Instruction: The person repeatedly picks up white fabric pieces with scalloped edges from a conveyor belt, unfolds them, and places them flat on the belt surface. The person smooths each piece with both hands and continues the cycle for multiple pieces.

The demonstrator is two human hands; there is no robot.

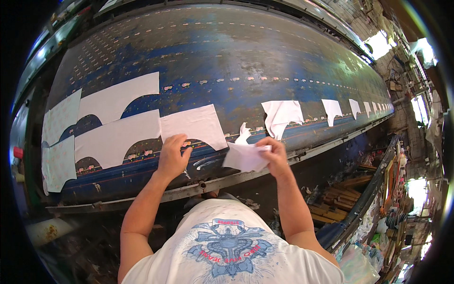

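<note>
My right hand (275, 156) pinches a loose white fabric piece (245, 158) by its right side, holding it near the front edge of the long table. My left hand (173, 157) has its thumb and fingers apart, fingertips at the lower left edge of a flat white fabric panel (197, 124) with a curved cutout. Left of that lies another white panel (113, 135), and behind it a third panel (125, 92). A small crumpled white scrap (243, 134) sits just beyond the held cloth. Farther right, a wrinkled white piece (282, 113) rests on the table.
The dark blue table (189, 52) carries rows of small printed marks. Faintly patterned pieces (61, 163) lie at its left end; several white pieces (332, 110) line its front toward the right. A metal rail (179, 191) follows the near edge. Wooden boards (347, 187) are stacked lower right.
</note>
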